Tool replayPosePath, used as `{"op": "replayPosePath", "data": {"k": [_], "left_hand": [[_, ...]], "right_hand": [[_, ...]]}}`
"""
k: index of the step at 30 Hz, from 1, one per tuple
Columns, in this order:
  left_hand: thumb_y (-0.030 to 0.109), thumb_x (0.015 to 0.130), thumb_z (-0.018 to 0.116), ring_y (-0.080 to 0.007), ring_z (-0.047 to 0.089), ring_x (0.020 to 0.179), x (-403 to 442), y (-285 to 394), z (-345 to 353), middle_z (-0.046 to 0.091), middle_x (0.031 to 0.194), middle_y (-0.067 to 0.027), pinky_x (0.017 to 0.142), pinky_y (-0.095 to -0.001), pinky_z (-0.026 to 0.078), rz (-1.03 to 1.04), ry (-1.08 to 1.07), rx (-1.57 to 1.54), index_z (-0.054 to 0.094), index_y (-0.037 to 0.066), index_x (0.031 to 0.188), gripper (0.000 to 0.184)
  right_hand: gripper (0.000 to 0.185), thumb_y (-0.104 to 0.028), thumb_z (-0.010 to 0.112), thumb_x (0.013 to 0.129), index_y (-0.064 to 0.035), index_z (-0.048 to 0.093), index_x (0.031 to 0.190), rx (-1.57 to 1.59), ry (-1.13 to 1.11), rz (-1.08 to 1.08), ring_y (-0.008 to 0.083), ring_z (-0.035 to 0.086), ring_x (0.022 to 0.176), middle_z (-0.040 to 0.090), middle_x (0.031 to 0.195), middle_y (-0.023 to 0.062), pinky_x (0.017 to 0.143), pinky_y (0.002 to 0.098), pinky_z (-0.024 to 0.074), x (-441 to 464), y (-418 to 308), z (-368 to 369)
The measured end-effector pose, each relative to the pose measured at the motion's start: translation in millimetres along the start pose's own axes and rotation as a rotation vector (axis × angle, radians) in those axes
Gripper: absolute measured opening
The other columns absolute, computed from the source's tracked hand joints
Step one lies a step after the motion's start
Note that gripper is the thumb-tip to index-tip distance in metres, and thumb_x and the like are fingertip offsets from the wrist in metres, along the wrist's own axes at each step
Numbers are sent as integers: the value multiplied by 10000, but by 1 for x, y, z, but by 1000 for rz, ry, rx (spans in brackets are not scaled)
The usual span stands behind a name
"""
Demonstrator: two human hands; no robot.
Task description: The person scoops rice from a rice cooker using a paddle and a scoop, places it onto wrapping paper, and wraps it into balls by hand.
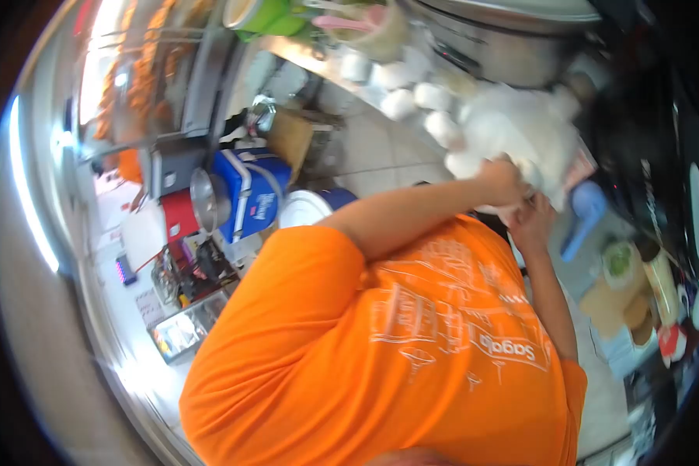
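Observation:
My left hand [502, 182] and my right hand [532, 221] are close together at the counter's edge, fingers bent inward. Between them is a small white bundle [528, 172], perhaps a little plastic bag; blur hides its details. My left hand is closed against it, and the fingertips of my right hand pinch at its lower side. Just beyond my hands lies a large whitish plastic bag [512, 128]. Several round white bundles [398, 104] sit along the counter edge to the left of it.
A big metal pot [505, 46] stands behind the bag. A blue ladle-like scoop [584, 213] lies to the right, near a container of chopped greens [619, 262]. A green container [264, 17] is at the far left of the counter. A blue cooler box [248, 190] stands at left.

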State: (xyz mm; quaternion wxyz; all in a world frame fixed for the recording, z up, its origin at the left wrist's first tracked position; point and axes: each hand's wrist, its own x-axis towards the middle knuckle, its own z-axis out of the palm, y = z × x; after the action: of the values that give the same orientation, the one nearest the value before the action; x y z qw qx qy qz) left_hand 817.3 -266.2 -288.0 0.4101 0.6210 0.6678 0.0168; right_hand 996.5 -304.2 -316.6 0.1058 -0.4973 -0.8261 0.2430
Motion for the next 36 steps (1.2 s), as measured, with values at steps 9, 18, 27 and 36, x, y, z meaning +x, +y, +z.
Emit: {"op": "replayPosePath", "data": {"k": [9,18,27,36], "left_hand": [[334,832,666,-398,668,1093,7,58,-19,697,1106,-222,940,-503,526,-363,59,-111,711,10,1051,393],[135,690,842,-379,678,1119,16,67,8,648,1217,-189,932,-449,578,-464,206,-177,580,50,1178,561],[310,614,896,-329,716,1005,33,26,-22,689,1083,-220,808,-459,607,-507,179,-777,461,-60,1312,902],[311,907,615,-218,555,1213,-92,-20,-142,605,1275,-86,1042,-443,437,32,-34,-1608,515,173,1380,503]], "right_hand": [[265,-176,641,839,-79,687,1082,-61,-43,-9,358,530,1166,578,1205,141,979,527,417,1,-1,-1],[358,-198,637,833,-44,668,1154,-127,195,-139,436,533,1181,581,1277,222,989,561,421,-5,17,32],[614,-113,586,829,23,541,1426,180,38,-176,447,492,1247,522,1346,264,1095,551,376,7,49,16],[669,-44,462,849,53,425,1510,458,136,-563,382,485,1269,447,1427,244,1098,471,375,75,-98,-101]]}}
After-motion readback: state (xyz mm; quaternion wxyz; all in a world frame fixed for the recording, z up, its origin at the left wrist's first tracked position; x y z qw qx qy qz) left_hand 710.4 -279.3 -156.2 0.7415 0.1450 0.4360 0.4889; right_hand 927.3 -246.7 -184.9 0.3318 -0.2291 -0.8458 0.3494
